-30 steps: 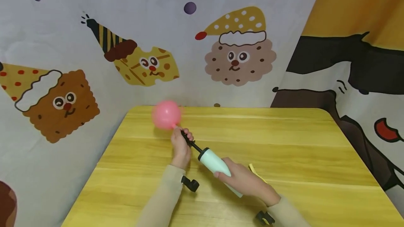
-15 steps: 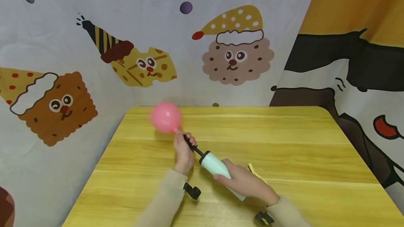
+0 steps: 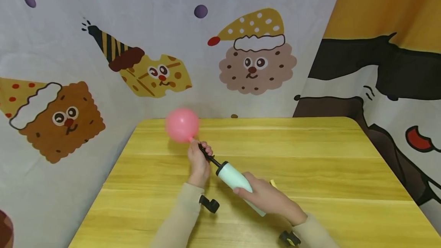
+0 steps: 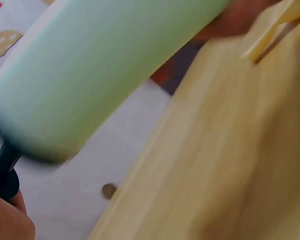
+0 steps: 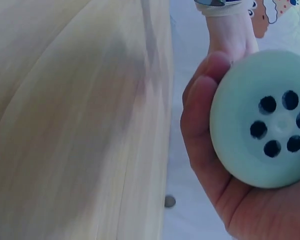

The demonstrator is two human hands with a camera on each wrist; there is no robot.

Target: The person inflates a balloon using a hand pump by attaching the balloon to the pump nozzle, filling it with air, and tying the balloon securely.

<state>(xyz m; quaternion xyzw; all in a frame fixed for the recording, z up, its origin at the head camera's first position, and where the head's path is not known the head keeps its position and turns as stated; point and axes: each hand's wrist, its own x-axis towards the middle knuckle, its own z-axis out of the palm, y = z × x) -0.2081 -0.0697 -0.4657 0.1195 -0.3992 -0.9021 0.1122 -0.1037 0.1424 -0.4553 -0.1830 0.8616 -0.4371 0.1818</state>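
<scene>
A round pink balloon (image 3: 182,125), partly inflated, sits on the tip of a hand balloon pump (image 3: 232,176) near the table's far left. My left hand (image 3: 198,163) grips the pump's black end (image 3: 204,151) right at the balloon's neck. My right hand (image 3: 270,197) is wrapped round the mint-green pump body, which slants across the table. A short length of black rod (image 3: 215,161) shows between body and black end. In the right wrist view, the pump's round base (image 5: 262,160) with several dark holes faces the camera, fingers curled about its side.
The wood-grain table (image 3: 327,163) lies below both hands. A thin yellow strip (image 4: 270,37) rests on it beside the right hand, which partly covers it in the head view. A cartoon-printed cloth (image 3: 165,3) stands behind and at both sides.
The balloon looks slightly larger. My left hand and the balloon dip a little, then rise again. My right hand keeps its hold and covers more of the yellow strip now.
</scene>
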